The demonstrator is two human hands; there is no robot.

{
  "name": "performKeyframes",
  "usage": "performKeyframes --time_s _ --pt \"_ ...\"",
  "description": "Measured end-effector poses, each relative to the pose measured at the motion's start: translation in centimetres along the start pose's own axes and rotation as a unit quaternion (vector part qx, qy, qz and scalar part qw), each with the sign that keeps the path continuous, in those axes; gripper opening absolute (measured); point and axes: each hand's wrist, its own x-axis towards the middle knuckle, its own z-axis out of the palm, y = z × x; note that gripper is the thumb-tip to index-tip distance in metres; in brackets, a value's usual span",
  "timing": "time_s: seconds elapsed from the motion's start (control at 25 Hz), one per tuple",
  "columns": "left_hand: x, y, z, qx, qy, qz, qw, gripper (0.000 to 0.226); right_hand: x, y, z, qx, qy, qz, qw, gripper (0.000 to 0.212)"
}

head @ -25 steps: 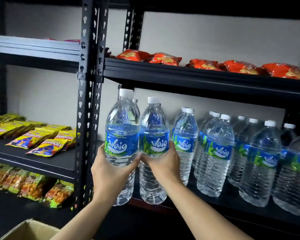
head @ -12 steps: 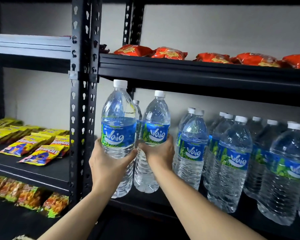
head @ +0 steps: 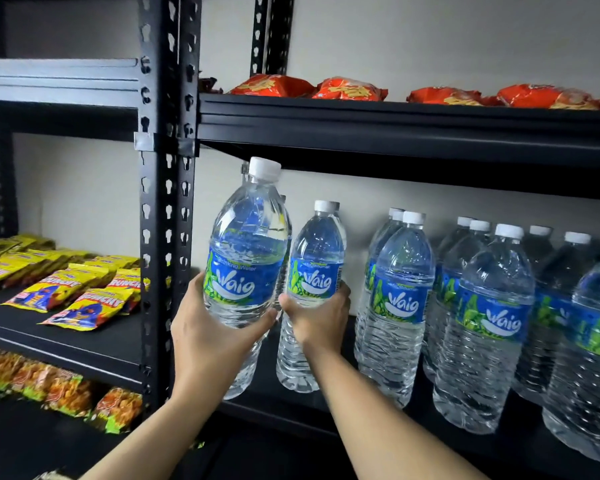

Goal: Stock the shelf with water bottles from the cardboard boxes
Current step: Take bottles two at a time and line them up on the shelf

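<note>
My left hand [head: 211, 336] grips a clear water bottle [head: 248, 258] with a blue and green label and white cap, upright at the shelf's left front edge. My right hand [head: 321, 315] grips a second such bottle [head: 314, 271] by its middle, set deeper over the black shelf [head: 361, 422]; whether its base touches the shelf I cannot tell. A third bottle is partly hidden behind the left one. To the right, several stocked bottles [head: 400, 299] stand in rows on the same shelf.
A black perforated upright post [head: 167, 216] stands just left of my left hand. The shelf above [head: 395, 133] carries orange snack bags [head: 349, 89]. Yellow snack packs [head: 84, 289] lie on the left shelf, more snack bags [head: 66, 393] below. A box corner shows at the bottom left.
Both hands have pushed the bottles forward into the shelf; the right bottle has gone deeper and lower, and the view has shifted closer and to the left.
</note>
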Motion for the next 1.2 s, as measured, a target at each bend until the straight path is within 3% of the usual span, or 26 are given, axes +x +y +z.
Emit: performKeyframes --time_s 0.2,0.32,0.44,0.72,1.2 --pt "-0.1 -0.1 0.1 -0.009 0.012 -0.016 1.0 0.089 -1.1 2.7 -1.0 -0.005 -0.095 -0.01 0.995 0.117" --pt "-0.3 -0.6 -0.1 -0.006 0.014 -0.023 1.0 0.087 -2.8 5.5 -1.9 -0.015 -0.13 0.046 0.99 0.094" --pt "-0.4 -1.0 -0.2 0.008 0.01 -0.01 1.0 0.088 -3.3 6.8 -1.9 -0.04 -0.113 0.026 0.992 0.08" --pt "-0.3 -1.6 0.5 0.016 0.014 -0.008 1.0 0.093 -3.5 6.6 -0.5 -0.074 -0.108 0.045 0.99 0.112" --pt "0.2 -2.1 0.6 0.025 0.016 -0.006 1.0 0.091 -3.6 6.9 -0.1 -0.12 -0.113 0.053 0.985 0.125"
